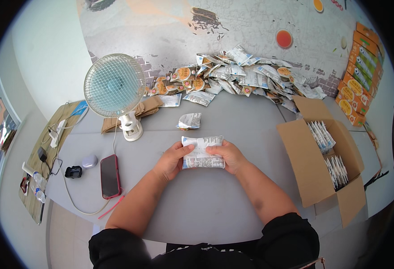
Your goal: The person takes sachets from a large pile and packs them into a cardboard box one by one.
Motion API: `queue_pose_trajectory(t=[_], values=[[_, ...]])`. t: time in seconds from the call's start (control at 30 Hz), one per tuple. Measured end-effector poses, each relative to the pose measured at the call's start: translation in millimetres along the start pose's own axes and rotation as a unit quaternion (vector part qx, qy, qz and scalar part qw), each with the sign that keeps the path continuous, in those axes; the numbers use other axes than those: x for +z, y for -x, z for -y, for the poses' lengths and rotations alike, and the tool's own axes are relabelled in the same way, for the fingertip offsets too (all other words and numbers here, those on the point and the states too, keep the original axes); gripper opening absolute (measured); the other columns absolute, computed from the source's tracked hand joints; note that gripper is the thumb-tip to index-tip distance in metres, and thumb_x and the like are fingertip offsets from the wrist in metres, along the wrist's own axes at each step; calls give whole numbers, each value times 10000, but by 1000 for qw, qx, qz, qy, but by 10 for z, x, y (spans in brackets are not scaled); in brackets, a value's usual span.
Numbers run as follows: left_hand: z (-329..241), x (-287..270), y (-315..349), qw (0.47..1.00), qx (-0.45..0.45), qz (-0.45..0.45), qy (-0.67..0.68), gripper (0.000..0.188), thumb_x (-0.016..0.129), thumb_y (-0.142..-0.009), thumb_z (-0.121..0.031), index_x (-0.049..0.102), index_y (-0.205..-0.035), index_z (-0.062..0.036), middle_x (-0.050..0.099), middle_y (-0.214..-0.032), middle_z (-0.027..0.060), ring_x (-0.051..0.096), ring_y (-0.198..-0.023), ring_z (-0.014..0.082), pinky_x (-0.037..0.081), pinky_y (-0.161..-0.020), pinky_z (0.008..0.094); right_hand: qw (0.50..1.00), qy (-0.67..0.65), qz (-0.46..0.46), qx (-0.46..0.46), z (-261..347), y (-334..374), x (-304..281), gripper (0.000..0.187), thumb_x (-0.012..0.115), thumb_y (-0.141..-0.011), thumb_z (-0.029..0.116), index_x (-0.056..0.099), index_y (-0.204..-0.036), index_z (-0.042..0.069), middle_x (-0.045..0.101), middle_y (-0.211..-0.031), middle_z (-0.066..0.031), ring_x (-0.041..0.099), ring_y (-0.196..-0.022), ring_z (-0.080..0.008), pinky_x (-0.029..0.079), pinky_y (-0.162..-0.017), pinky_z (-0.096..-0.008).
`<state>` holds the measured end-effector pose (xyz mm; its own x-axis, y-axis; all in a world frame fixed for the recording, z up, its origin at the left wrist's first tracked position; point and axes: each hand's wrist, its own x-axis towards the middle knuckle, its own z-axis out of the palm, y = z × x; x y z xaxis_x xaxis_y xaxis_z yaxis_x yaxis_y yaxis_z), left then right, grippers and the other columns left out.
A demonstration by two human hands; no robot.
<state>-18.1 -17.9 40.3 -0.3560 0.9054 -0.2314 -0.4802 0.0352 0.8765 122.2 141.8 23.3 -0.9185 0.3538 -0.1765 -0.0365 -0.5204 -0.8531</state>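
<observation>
Between my two hands, above the grey table (197,201), is a white printed snack packet (202,152). My left hand (173,159) grips its left end, thumb on top. At the other end my right hand (232,155) holds it the same way, the fingers hidden beneath. Just beyond lies a single loose packet (189,120), apart from the hands. A large heap of similar white and brown packets (241,74) lies along the back wall. To the right stands an open cardboard box (309,166) with packets (321,136) standing in rows inside.
At the left back stands a white fan (115,85) beside folded brown cardboard (147,107). A red-cased phone (110,176), a lilac case (89,161), a black case (73,171) and a cable (75,204) lie at left. Orange cartons (354,94) are stacked far right.
</observation>
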Motion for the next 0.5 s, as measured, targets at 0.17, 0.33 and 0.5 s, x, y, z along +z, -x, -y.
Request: queue_pose_trajectory(t=[0.17,0.33,0.5], values=[[118,-34,-76,1000,18,-5,22,380,674,-911,-171,514,-1220,-19,636,-1130,109,639,-1031,212,546,-872,364,999,29,15,10,-32,-15,18,396,688,-874,113,528,-1213,-13,633,-1138,-137,657,-1018,-224,564,-869,-356],[141,39,-65,999,45,-28,10,324,648,-921,-110,516,-1194,1,643,-1103,124,657,-980,214,556,-858,349,998,62,-5,0,-52,-10,63,389,679,-889,147,527,-1211,-9,636,-1126,-122,658,-988,-202,561,-848,-341],[212,28,-87,995,84,-43,-30,297,641,-925,-116,529,-1168,14,653,-1070,117,667,-929,196,566,-813,330,997,66,-7,-42,-150,-34,47,367,677,-890,148,537,-1191,-7,646,-1085,-114,661,-947,-185,562,-811,-330]])
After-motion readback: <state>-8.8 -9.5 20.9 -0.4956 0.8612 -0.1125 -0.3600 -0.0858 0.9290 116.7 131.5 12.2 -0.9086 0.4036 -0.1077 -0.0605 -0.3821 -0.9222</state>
